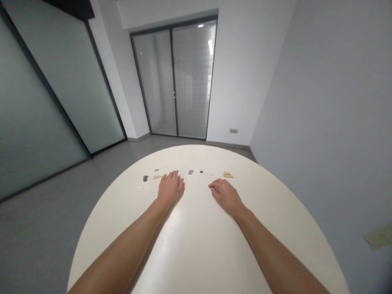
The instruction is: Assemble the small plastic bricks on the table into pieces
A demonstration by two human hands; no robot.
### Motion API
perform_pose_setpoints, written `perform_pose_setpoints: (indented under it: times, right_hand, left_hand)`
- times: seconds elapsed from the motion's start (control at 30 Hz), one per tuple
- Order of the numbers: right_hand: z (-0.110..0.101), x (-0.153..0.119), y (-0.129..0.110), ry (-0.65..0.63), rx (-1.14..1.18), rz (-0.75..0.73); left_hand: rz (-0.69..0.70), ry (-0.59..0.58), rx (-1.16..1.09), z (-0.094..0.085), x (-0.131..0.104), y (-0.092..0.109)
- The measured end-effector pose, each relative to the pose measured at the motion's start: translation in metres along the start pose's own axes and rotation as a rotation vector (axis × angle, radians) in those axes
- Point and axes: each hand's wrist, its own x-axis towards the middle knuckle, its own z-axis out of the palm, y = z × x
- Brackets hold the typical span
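My left hand lies palm down with its fingers apart, partly over the end of some thin yellow pieces. My right hand is closed in a pinch near the table surface; anything between thumb and forefinger is too small to make out. Just beyond it are small white bits and flat yellow pieces. Between the hands, farther out, sit a blue-grey flat piece and a tiny dark piece. Left of my left hand are a dark crumpled piece and a small grey piece.
All these pieces rest on a round white table, in a loose row toward its far side. Beyond its edge stand a glass door with blinds, frosted panels at the left and a plain wall at the right.
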Motion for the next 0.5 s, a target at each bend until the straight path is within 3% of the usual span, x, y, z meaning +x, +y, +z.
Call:
perform_pose_setpoints:
  times: [0.2,0.33,0.5]
  right_hand:
    - [0.0,0.001,0.0,-0.006,0.005,-0.006]
    - [0.001,0.001,0.0,0.008,0.015,-0.011]
    - [0.001,0.0,0.0,0.014,0.017,-0.003]
  left_hand:
    - [0.159,-0.049,-0.178,-0.008,-0.007,0.016]
    - [0.095,0.013,-0.168,-0.006,-0.009,0.016]
    - [0.028,-0.043,-0.224,-0.002,-0.007,0.012]
